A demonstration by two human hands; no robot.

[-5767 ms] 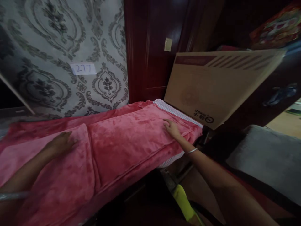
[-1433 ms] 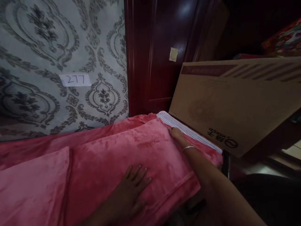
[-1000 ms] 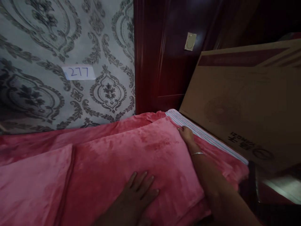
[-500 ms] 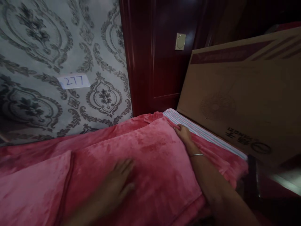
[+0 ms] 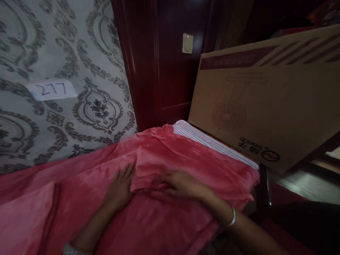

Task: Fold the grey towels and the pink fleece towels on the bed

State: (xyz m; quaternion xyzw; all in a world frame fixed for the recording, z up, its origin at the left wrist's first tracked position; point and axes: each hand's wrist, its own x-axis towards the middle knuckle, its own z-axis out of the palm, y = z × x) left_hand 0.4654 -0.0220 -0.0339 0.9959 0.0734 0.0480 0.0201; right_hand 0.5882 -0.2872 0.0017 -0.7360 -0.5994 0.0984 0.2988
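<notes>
A plush pink-red blanket [image 5: 111, 191] covers the bed, with its far right part turned over toward the middle as a fold. My left hand [image 5: 120, 186] lies palm down on the blanket, fingers spread, beside the fold's left end. To its right, my right hand [image 5: 180, 184] has its fingers curled on the folded edge of the blanket, slightly blurred by motion; it wears a silvery bangle. At the far left another fold of the blanket lies flat, a darker line along its edge. Striped bedding [image 5: 207, 138] shows beyond the blanket at the bed's end.
A large cardboard box [image 5: 255, 102] leans just past the bed's end. Behind stands a dark red wooden panel [image 5: 170, 71] with a small square plate on it. Patterned wallpaper [image 5: 101, 102] bears a paper label [image 5: 54, 89] reading 277. A dark post [image 5: 264, 184] marks the bed's right corner.
My right hand has brought the blanket's far right edge back toward the middle, uncovering more striped bedding. My left hand now rests near the fold. The view has shifted right.
</notes>
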